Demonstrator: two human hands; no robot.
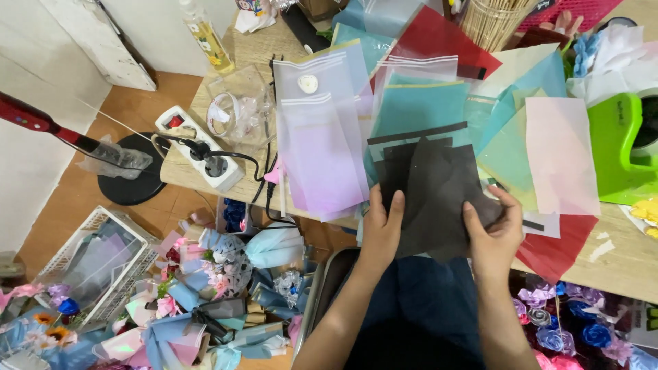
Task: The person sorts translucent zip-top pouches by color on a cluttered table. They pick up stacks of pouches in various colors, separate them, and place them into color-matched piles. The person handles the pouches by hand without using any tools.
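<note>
Currently both hands grip a stack of dark grey translucent sheets (432, 192) at the near edge of the wooden surface (617, 264). Left hand (381, 229) at 7 o'clock of the stack: thumb on top, fingers pressed together and curled under, pinching the lower left edge. Right hand (493, 236) at 5 o'clock: thumb over the sheet, fingers wrapped under the lower right corner, pinching it. The stack lies fanned, its far end over teal sheets (418, 106).

At 9 o'clock of the stack, frosted zip bags (322, 137) with a lilac tint lie overlapping. At 3 o'clock, a pale pink sheet (562, 154); below it, at 4 o'clock, a red sheet (558, 250) hangs over the surface edge. At 2 o'clock, far right, a green tape dispenser (617, 151). At 12 o'clock, another red sheet (439, 38) and a bundle of bamboo sticks (490, 20).

Far left on the surface: white power strip (199, 147) with a black plug in it, clear plastic box (240, 106) just beyond.

Floor at 8 o'clock: finished paper-flower bouquets (205, 288) and a white wire basket (96, 264). Blue and purple ribbon roses (576, 325) at 5 o'clock, under the surface edge.
</note>
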